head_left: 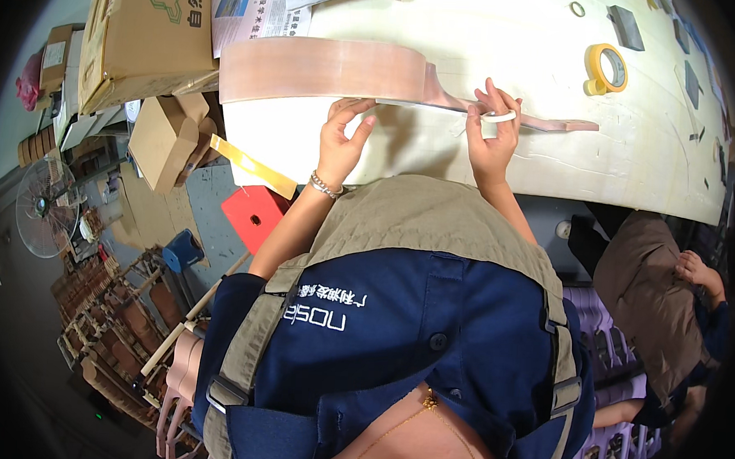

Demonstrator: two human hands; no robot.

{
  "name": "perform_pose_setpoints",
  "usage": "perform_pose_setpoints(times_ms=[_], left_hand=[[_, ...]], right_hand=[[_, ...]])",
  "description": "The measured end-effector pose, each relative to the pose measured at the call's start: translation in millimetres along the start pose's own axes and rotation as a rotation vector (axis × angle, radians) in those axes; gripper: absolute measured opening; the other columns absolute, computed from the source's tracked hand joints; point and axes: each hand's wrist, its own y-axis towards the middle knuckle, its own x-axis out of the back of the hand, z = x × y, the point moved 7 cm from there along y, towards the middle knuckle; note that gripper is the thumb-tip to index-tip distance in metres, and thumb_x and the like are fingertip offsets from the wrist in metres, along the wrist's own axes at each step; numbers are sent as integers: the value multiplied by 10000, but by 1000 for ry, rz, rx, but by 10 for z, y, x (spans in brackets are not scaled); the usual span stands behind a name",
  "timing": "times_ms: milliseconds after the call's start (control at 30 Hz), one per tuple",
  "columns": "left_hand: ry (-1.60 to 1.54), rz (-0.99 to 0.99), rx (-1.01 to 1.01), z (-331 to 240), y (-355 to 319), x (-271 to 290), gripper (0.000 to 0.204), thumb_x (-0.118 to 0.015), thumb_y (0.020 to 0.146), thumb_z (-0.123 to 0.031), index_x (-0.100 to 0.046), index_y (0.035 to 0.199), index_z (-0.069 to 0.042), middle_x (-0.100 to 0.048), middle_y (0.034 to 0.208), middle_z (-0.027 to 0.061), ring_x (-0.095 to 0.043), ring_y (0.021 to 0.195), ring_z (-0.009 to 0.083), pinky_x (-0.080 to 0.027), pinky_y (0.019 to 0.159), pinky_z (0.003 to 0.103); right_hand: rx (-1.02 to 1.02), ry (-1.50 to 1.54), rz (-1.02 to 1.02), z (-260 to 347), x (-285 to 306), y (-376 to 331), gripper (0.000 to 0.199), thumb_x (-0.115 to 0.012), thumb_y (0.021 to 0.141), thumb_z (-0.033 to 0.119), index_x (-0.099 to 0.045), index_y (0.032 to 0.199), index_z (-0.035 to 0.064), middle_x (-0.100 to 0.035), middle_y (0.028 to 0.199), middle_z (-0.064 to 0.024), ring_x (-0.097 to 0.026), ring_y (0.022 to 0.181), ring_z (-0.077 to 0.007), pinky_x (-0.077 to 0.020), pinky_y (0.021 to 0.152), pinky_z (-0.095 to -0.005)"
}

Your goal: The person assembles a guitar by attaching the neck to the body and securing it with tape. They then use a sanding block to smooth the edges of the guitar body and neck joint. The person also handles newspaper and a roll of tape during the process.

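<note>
A: Where is the unfinished guitar?
B: On the worktable [616, 175], just beyond both hands. Its curved pinkish side faces up, and its long axis runs left to right, tipping slightly toward the person at the neck [540, 124]. The wide body is on the left, the slim end on the right.

A: Which hand is nearer to which part?
B: The left hand [344, 142] is at the body, its fingertips against the near edge. The right hand [494, 138] is beside the base of the neck.

A: And the fingers?
B: On the left, the thumb stands well apart from the bent fingers, with nothing pinched between them. On the right, thumb and fingers hold a white ring [500, 117], perhaps a roll of tape. Whether those fingers also touch the neck, the view cannot tell.

A: What lies around on the surface?
B: A yellow tape roll [595, 65] and a grey block [627, 29] on the far right; newspaper [258, 15] beyond the body, and a large cardboard box [150, 39] to its left.

A: And the room?
B: A red stool [253, 212] stands below the table's left end, with a fan [47, 207] and a crowded wooden rack [117, 325] farther left. Another person in a brown apron [647, 299] is to the right, near purple instrument parts [597, 317].
</note>
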Motion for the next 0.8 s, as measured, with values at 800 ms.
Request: perform_pose_setpoints(times_ms=[800], left_hand=[[-30,-98,-90,44,-38,-70,254,-669,830,-110,-690,1077,-56,-665,1084,76,-507,1109,262,-400,976,375]], right_hand=[[457,-320,147,1209,55,375,502,-717,732,74,-631,1227,89,-571,905,-37,-548,846,-194,-433,793,-364]])
